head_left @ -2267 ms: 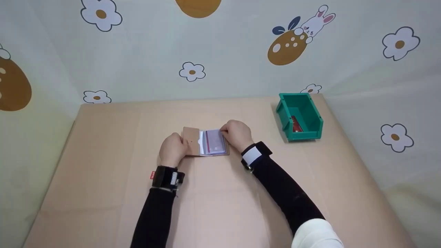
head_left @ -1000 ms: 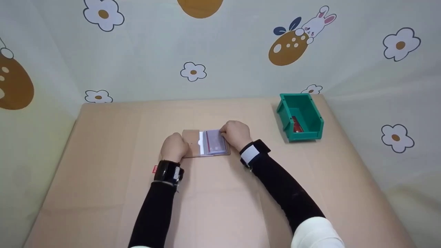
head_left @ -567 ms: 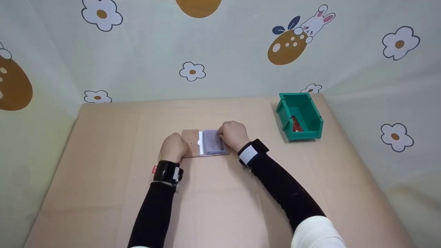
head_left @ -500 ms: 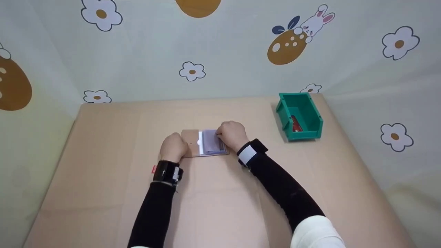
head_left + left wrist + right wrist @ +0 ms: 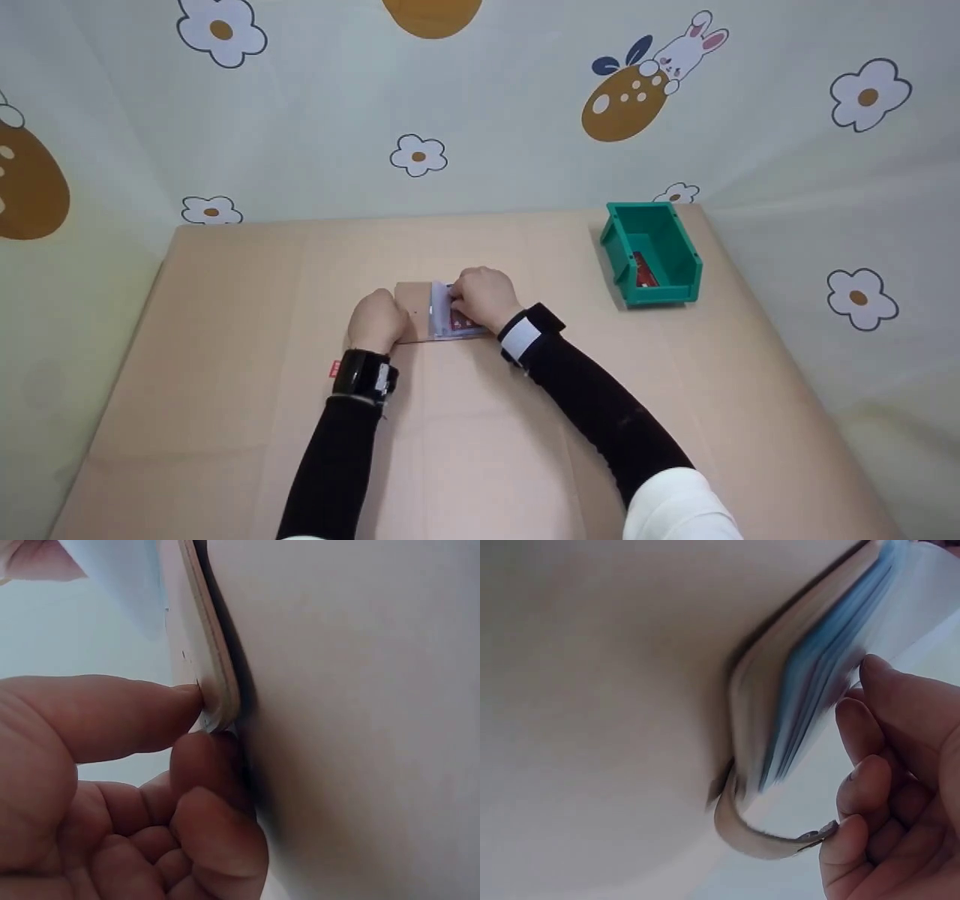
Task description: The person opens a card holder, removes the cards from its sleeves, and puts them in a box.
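A tan card holder (image 5: 413, 307) lies spread on the table, its clear plastic sleeves in the middle. My left hand (image 5: 378, 321) pinches the left cover's edge; the left wrist view shows the thumb on top of the cover (image 5: 210, 652) and curled fingers beneath its corner. At the sleeves, my right hand (image 5: 486, 298) pinches a clear sleeve (image 5: 441, 313) with thumb and forefinger, and the hand covers much of the right half. A red card (image 5: 463, 322) shows under that hand. In the right wrist view, a snap strap (image 5: 769, 841) curls out from the cover towards the lower fingers.
A green bin (image 5: 660, 295) stands at the back right of the table, with a red card (image 5: 644, 271) inside. Tan sheeting covers the table (image 5: 465, 465). A printed curtain (image 5: 510, 97) hangs behind and along both sides.
My right hand has moved left across the card holder, turning clear sleeves over leftwards, and a red card now shows. My left hand stays on the left cover. The green bin stays put.
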Available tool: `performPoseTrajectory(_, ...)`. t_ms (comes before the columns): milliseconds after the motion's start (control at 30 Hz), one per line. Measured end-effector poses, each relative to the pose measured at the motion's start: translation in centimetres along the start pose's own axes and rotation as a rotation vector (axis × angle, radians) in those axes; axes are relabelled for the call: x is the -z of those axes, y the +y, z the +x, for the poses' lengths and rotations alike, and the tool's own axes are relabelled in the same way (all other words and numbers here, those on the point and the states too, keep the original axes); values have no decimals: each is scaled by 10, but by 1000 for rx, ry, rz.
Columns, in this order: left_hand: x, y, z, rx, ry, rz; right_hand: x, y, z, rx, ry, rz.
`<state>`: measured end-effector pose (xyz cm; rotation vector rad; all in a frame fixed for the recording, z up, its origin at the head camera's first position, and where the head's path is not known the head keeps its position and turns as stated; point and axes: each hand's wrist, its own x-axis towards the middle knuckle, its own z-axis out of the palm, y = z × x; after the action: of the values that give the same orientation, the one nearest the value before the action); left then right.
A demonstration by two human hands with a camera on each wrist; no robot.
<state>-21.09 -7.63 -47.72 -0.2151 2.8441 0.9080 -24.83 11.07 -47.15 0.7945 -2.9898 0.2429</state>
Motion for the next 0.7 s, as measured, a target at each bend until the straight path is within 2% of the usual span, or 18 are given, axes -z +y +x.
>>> performPoseTrajectory(167, 0, -1, 1, -4, 1, -5, -2, -11, 4, -9, -1, -35)
performPoseTrajectory(400, 1, -1, 0, -8, 6, -20, -6, -18, 7, -95, 18, -77)
performPoseTrajectory(700, 2, -3, 0, 7, -13, -33, -5, -20, 7, -127, 31, -5)
